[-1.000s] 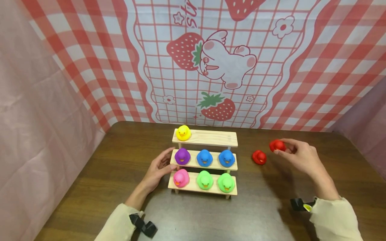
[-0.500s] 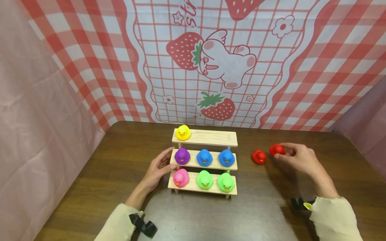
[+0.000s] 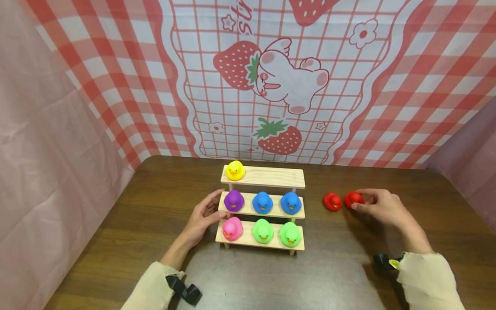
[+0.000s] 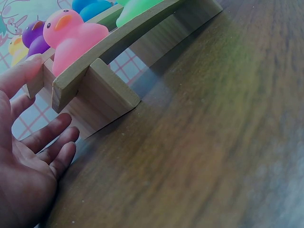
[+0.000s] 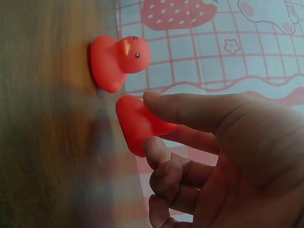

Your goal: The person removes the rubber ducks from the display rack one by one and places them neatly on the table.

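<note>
My left hand [image 3: 200,220] holds the left end of a three-tier wooden display stand [image 3: 271,177], thumb and index finger at the middle board. Its other fingers hang loosely below, as the left wrist view shows. To the right of the stand, my right hand [image 3: 381,207] pinches a red rubber duck [image 3: 353,199] between thumb and fingers, low at the table. Close beside it on the left sits another red rubber duck [image 3: 332,202]. In the right wrist view, the held duck [image 5: 132,124] is partly covered by the thumb and fingers.
A yellow duck [image 3: 235,170] sits on the top tier. The middle tier bears a purple duck [image 3: 234,201] and two blue ducks [image 3: 262,203]. Below are a pink duck [image 3: 232,229] and two green ducks [image 3: 263,231]. A checked cloth [image 3: 155,86] hangs behind the table [image 3: 155,206].
My right hand has lowered the red duck toward the table and shifted it slightly left, closer to the other red duck. The left hand and the stand have stayed put.
</note>
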`<state>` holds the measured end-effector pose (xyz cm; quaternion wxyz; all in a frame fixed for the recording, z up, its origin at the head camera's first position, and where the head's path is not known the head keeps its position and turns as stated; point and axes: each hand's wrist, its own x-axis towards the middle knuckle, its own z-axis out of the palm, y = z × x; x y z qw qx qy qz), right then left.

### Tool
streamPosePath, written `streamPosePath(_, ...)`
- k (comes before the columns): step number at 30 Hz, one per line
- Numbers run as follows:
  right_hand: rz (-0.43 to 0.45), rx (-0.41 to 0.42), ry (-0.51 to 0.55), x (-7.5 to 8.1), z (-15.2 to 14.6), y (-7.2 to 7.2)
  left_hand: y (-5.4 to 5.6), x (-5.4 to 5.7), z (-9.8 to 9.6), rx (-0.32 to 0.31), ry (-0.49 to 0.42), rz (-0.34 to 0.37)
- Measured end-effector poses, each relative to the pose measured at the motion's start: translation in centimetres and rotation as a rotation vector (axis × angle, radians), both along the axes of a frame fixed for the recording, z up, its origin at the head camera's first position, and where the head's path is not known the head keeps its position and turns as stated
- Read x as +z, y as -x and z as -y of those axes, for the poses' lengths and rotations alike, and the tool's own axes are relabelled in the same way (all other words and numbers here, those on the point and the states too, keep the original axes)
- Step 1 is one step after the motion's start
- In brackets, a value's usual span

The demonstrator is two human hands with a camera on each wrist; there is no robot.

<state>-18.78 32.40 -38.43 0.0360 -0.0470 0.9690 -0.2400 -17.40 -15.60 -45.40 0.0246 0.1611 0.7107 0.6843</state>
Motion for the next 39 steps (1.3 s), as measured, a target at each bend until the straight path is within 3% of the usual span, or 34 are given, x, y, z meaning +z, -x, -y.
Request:
streamPosePath(18,0.060,0.026,0.011,-0.66,-0.04,0.05,0.01,0.11,0.10,0.002,0.014,0.008)
streamPosePath(39,0.032,0.047,0.008,-0.75,-0.07,-0.06,0.03,0.05,0.06,-0.001,0.011,0.014)
